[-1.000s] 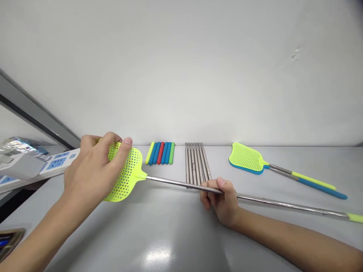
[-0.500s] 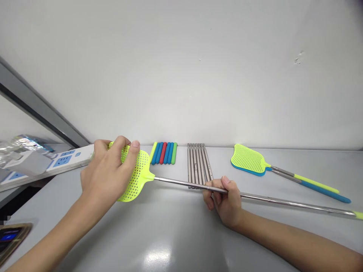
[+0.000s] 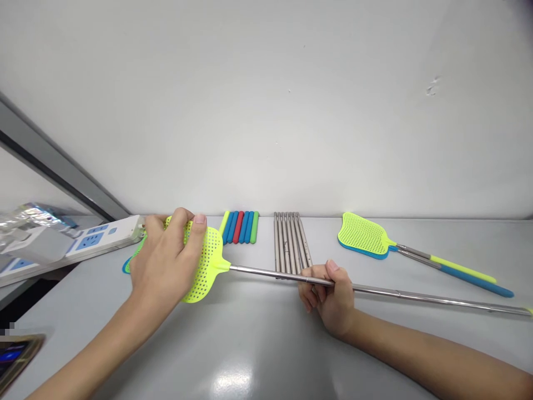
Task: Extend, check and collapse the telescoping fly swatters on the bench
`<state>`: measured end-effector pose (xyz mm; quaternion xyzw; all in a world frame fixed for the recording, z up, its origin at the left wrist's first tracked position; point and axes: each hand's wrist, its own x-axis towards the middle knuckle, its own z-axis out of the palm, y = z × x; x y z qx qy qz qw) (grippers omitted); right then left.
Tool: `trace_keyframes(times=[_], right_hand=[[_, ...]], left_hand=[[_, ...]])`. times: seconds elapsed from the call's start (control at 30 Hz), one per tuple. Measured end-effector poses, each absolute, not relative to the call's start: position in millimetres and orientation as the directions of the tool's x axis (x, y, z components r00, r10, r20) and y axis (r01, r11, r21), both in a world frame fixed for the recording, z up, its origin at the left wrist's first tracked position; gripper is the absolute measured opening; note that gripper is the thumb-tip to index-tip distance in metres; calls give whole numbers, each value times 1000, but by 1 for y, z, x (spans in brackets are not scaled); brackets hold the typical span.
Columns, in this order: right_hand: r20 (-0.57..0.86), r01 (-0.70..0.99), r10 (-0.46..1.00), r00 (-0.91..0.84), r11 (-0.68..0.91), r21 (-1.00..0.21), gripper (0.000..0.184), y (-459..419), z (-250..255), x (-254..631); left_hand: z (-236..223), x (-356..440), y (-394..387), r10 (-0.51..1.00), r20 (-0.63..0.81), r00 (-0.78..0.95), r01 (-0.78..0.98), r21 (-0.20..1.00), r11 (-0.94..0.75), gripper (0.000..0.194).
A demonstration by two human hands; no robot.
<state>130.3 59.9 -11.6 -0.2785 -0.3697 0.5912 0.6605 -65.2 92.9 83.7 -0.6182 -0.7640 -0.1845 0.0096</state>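
A yellow-green fly swatter [image 3: 210,261] with a long, extended metal shaft lies across both hands. My left hand [image 3: 169,258] grips its perforated head from above, thumb along the face. My right hand [image 3: 333,294] is closed around the middle of the shaft, palm up. Behind that hand, several metal telescopic rods [image 3: 289,241] lie side by side. Coloured handle grips [image 3: 240,228] in yellow, blue, red and green form a row between the hands. Partly hidden by my left hand, a green and blue edge [image 3: 127,265] of other swatter heads shows.
Two assembled fly swatters, yellow [image 3: 364,230] and blue [image 3: 478,278], lie stacked at the right by the wall. A white power strip [image 3: 112,233] with a plugged-in adapter lies at the left. A phone [image 3: 16,355] is at the lower left edge.
My left hand and the swatter have shifted slightly right and down. Green and blue edges now show left of that hand. Both grips are unchanged.
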Motion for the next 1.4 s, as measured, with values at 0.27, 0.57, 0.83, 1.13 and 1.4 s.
trace_keyframes(times=[0.27,0.57,0.83,1.13,1.4], right_hand=[[132,-615,990,43,131,-778,47,61,-13,131],[127,-638,991,45,127,-760,47,60,-11,129],[146,-639,989,36,135,-757,48,60,-12,128],[153,-640,988,16,128,-758,47,61,-11,128],[155,-634,988,20,133,-762,47,61,-10,128]], left_hand=[[80,-63,92,939,243,-244,944,283,172,42],[82,-58,87,932,252,-258,937,301,178,40],[84,-55,86,928,258,-268,938,290,191,38],[83,-52,82,935,242,-260,944,270,193,40],[80,-50,80,923,294,-247,947,275,165,34]])
